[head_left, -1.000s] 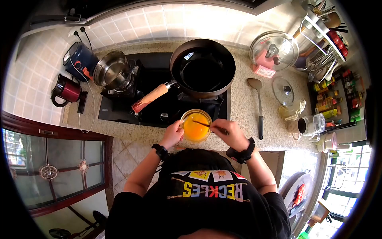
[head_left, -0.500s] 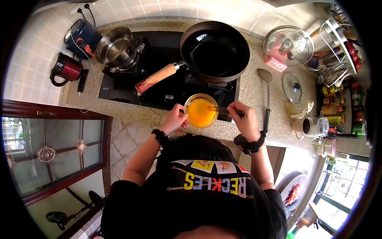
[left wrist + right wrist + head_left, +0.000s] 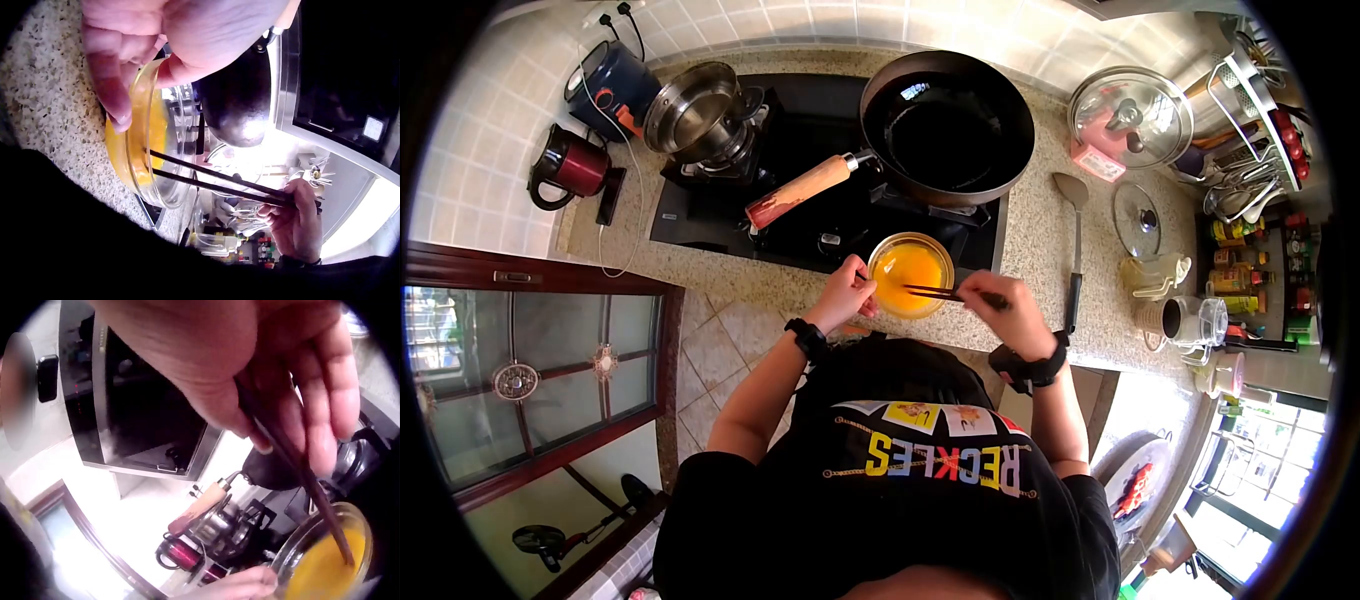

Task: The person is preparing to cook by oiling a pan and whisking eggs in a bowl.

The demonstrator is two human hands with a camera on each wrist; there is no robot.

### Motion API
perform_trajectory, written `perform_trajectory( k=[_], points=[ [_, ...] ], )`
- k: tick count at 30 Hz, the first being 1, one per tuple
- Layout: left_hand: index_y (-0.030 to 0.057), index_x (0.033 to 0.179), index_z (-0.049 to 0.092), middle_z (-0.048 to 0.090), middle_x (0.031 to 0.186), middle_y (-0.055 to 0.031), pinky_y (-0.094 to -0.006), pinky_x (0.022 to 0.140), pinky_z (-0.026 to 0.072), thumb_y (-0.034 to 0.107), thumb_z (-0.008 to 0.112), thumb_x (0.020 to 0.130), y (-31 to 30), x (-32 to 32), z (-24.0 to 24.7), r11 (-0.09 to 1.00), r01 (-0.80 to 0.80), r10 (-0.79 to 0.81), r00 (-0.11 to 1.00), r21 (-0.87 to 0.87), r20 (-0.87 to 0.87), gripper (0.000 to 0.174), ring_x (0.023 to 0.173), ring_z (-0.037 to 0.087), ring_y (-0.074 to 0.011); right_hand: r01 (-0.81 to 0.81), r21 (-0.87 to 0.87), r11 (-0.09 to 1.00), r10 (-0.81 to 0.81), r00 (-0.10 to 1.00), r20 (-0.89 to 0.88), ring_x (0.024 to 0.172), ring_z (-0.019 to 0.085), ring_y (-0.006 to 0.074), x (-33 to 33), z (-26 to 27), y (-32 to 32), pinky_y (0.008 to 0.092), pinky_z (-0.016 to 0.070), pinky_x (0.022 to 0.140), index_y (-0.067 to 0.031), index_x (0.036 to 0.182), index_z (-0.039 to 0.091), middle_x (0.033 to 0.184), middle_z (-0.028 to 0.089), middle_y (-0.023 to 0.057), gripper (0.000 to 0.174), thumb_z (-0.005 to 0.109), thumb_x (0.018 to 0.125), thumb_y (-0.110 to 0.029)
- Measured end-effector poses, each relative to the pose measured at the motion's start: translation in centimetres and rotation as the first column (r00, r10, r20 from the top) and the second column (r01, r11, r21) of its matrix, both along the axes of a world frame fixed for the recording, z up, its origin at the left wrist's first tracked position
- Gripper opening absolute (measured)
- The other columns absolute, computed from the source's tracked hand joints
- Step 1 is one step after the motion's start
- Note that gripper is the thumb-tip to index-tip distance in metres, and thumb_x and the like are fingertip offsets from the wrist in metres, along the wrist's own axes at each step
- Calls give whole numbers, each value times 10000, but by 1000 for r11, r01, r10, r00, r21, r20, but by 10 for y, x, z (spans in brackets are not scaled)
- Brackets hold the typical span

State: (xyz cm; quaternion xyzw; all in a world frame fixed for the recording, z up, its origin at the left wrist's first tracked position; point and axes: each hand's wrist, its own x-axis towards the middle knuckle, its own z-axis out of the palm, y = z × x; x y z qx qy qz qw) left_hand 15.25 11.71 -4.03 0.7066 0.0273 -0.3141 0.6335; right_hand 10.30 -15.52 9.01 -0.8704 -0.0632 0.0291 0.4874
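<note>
Head view: heavy fisheye bend, black vignette round rim. Daylight bright, even over surface (image 3: 1035,250). Window (image 3: 1268,440) lower right blown white. Glare on glass lid (image 3: 1130,115).
Left wrist view: left hand (image 3: 156,31) soft, near lens. Centre washed out, bottom black.
Right wrist view: right hand (image 3: 250,375) blurred, background overexposed.

Black T-shirt (image 3: 920,530) (colourful lettering), black wrist straps (image 3: 805,338)

The bowl (image 3: 910,236) is clear, glossy glass; the chopsticks (image 3: 935,293) are dark, smooth wood (lacquered, it seems). The counter (image 3: 1030,250) is speckled polished stone; the wok (image 3: 945,125) at its back edge is glossy black metal, its handle (image 3: 800,192) wooden.
</note>
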Motion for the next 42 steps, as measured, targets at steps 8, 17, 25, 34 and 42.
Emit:
perform_trajectory(
  k=[8, 17, 25, 34, 42],
  points=[
    [65, 959, 356, 591, 680, -107, -281, 480, 547, 44, 504, 927, 1, 3, -3, 1000, 18, -18, 999, -12, -26, 153, 564, 656, -183, -112, -7, 994, 112, 992, -58, 659, 641, 219, -1, 8, 4, 306, 490, 620, 5, 908, 627, 753, 635, 118, 86, 640, 833, -36],
    [79, 947, 351, 592, 688, -105, -281, 489, 541, 55, 502, 922, 0, 3, 2, 1000, 21, -21, 999, -18, -41, 155, 564, 651, -180, -23, 17, 1000, 23, 1000, 7, 687, 653, 214, 6, 0, 6, 298, 501, 618, -10, 934, 648, 782, 652, 137, 109, 650, 847, -77],
    [74, 967, 365, 591, 690, -102, -276, 491, 538, 64, 503, 921, 0, 3, 5, 1000, 9, -10, 997, -18, -73, 146, 567, 650, -176, -51, 71, 996, 47, 997, 59, 627, 646, 236, 7, -8, 9, 289, 497, 611, 3, 923, 635, 737, 637, 137, 106, 651, 848, -70],
    [66, 956, 356, 592, 686, -117, -284, 477, 543, 54, 505, 922, 0, 5, -1, 999, -1, -3, 996, -46, -89, 153, 553, 650, -191, 90, 72, 993, -92, 995, 25, 584, 617, 193, -5, -12, 4, 291, 471, 571, -1, 881, 611, 679, 599, 118, 63, 620, 863, -61],
    [68, 945, 349, 593, 671, -125, -290, 465, 545, 35, 490, 915, -1, 5, 3, 998, -19, 13, 994, -55, -109, 148, 539, 645, -200, 85, 54, 995, -90, 992, 88, 685, 634, 107, -6, -20, 10, 249, 479, 601, 8, 892, 624, 707, 603, 71, 40, 624, 863, -19]
  ],
)
